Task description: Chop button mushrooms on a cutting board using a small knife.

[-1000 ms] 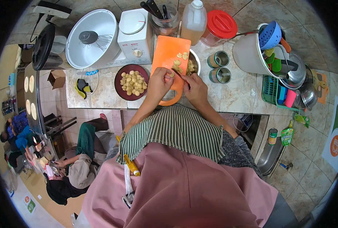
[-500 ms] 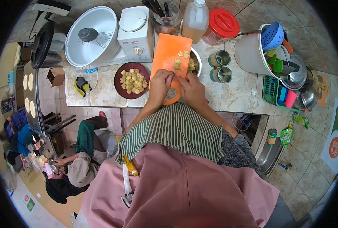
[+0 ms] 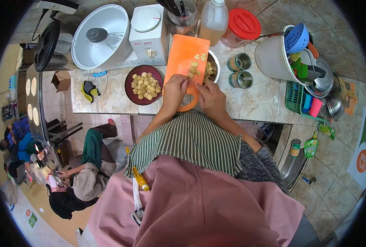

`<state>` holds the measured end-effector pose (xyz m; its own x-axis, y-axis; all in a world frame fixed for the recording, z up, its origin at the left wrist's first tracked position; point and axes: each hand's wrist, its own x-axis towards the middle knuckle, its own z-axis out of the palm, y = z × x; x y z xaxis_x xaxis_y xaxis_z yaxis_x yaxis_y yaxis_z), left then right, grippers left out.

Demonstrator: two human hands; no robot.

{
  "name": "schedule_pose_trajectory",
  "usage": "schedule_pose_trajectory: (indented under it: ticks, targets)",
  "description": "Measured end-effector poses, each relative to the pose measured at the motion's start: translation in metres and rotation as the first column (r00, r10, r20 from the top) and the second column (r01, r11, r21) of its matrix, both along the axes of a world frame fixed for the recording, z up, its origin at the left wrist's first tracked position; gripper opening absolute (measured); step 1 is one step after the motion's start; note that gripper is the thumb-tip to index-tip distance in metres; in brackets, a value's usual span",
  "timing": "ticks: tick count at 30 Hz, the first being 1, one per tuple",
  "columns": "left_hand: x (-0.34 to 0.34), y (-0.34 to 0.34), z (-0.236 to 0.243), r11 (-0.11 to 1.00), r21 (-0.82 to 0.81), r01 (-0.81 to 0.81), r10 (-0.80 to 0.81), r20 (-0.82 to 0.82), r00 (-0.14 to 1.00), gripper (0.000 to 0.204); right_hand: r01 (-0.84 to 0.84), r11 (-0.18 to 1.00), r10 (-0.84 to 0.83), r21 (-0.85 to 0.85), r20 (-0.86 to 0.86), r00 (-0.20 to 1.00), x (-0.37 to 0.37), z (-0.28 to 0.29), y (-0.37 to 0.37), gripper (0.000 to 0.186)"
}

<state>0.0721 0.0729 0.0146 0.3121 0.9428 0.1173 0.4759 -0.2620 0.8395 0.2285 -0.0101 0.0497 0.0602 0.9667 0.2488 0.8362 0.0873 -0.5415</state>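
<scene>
An orange cutting board with a ring handle lies in front of me, with pale mushroom slices on its right half. Over its near part, my left hand is closed with thumb and fingertips pinched; whatever it holds is too small to make out. My right hand is curled at the board's right edge, its fingertips close to the left ones; its grip is hidden. Whole button mushrooms fill a dark red plate to the left. A metal bowl of cut mushrooms sits partly behind the board.
Two opened cans stand right of the bowl. Behind are a white mixer with its bowl, a jug and a red-lidded container. Utensils crowd a white bucket at right. Another person sits at lower left.
My right hand's fingertips have drawn slightly apart from the left ones and shifted a little. The whole view has moved slightly; the board and plate stay in place.
</scene>
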Motion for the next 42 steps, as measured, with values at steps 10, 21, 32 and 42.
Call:
schedule_pose_trajectory:
  ticks: [10, 21, 32, 42]
  targets:
    - [0.0, -0.003, 0.003, 0.999, -0.045, -0.017, 0.019, 0.032, 0.999, 0.012, 0.018, 1.0, -0.02, -0.019, -0.079, 0.997, 0.006, -0.016, -0.018, 0.037]
    - [-0.002, -0.001, 0.0, 0.999, 0.035, 0.002, -0.001, -0.005, 1.0, 0.012, 0.024, 1.0, -0.025, -0.017, -0.059, 0.998, -0.008, -0.008, 0.003, 0.034]
    - [-0.032, 0.013, 0.007, 0.972, -0.065, -0.226, 0.228, 0.028, 0.973, 0.012, 0.067, 0.985, -0.102, -0.159, -0.224, 0.969, 0.015, 0.004, -0.03, 0.032]
    - [-0.094, 0.028, -0.011, 0.995, -0.1, 0.0, -0.079, -0.783, 0.617, 0.02, 0.048, 0.999, -0.048, -0.003, -0.137, 0.989, 0.003, -0.016, 0.007, 0.028]
